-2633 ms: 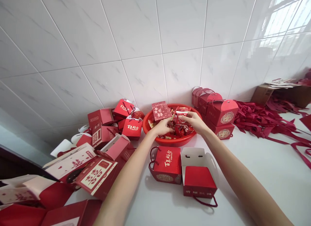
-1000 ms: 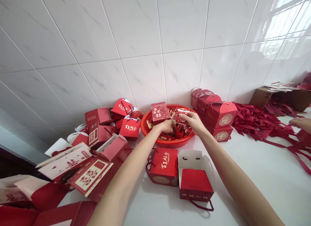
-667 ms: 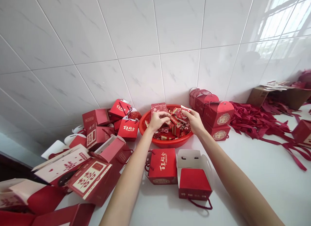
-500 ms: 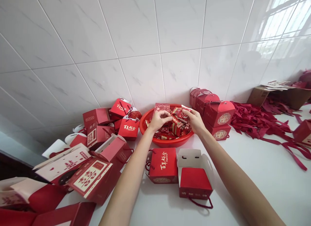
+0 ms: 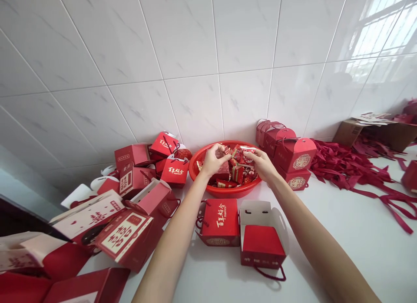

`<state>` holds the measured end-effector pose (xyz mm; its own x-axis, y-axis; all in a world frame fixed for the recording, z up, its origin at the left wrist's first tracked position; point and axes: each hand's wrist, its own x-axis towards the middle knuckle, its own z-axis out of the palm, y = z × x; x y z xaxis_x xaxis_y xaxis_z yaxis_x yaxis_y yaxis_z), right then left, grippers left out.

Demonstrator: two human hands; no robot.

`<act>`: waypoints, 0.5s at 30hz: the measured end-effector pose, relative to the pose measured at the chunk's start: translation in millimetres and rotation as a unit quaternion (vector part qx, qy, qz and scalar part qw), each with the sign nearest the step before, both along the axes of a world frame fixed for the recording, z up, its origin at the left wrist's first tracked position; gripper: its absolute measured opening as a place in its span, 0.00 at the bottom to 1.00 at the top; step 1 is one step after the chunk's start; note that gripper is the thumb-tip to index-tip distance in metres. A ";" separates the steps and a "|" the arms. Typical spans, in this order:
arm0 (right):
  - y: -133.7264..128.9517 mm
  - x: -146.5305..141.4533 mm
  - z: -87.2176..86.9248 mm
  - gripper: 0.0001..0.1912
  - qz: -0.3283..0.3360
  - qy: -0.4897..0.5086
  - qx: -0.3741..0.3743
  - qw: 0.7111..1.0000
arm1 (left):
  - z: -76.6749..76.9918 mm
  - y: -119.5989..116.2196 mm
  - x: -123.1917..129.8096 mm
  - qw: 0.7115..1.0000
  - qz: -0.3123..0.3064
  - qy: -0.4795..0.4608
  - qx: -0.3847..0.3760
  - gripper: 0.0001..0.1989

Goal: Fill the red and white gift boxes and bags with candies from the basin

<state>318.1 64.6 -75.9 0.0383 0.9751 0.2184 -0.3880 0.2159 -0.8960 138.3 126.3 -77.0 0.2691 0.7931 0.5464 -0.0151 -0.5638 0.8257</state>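
A red plastic basket (image 5: 224, 191) full of wrapped sweets (image 5: 237, 172) stands near the wall. Over its left part is my left hand (image 5: 213, 160), fingers pinched together on something I cannot make out. My right hand (image 5: 263, 164) is over the basket's right side, its fingers closed on a red and white packet (image 5: 248, 150). Just in front of the basket stand a closed red box (image 5: 220, 220) with gold characters and, touching it on the right, an open red box (image 5: 263, 242) with a white inside and a dark red cord handle.
Several red and white gift boxes (image 5: 125, 235) crowd the left side. Stacked red boxes (image 5: 295, 157) stand right of the basket. Farther right lie a heap of dark red ribbons (image 5: 342, 164) and a cardboard box (image 5: 347, 131). A tiled wall (image 5: 192, 94) rises behind.
The patterned red piece by my left hand has dropped lower among the sweets. The packet at my right hand has tilted down slightly. The view has shifted a little.
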 end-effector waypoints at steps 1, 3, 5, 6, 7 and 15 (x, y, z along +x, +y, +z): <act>-0.9 0.3 0.5 0.21 0.003 -0.002 -0.005 1.000 | -0.4 0.6 -0.2 1.000 0.009 -0.004 0.007 0.20; -2.7 1.2 1.8 0.21 0.013 -0.008 -0.015 1.000 | -1.0 1.6 -0.7 0.999 0.026 -0.014 0.019 0.19; -4.2 2.5 3.4 0.20 0.027 -0.014 -0.021 0.999 | -1.2 2.1 -1.4 0.999 0.036 -0.027 0.024 0.19; -4.8 3.2 4.0 0.20 0.034 -0.017 -0.022 0.999 | -1.1 2.0 -1.6 0.998 0.039 -0.031 0.024 0.19; -5.3 3.8 4.6 0.20 0.042 -0.022 -0.022 0.999 | -0.9 1.6 -1.6 0.998 0.041 -0.033 0.026 0.20; -4.0 2.9 1.6 0.22 0.000 -0.046 -0.004 0.999 | 4.8 -8.2 -2.1 1.000 0.025 0.005 0.009 0.22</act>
<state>321.0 60.6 -74.3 0.0181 0.9770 0.2125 -0.3042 0.2078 -0.9297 136.2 118.1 -72.2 0.2358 0.7952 0.5587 0.0213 -0.5790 0.8151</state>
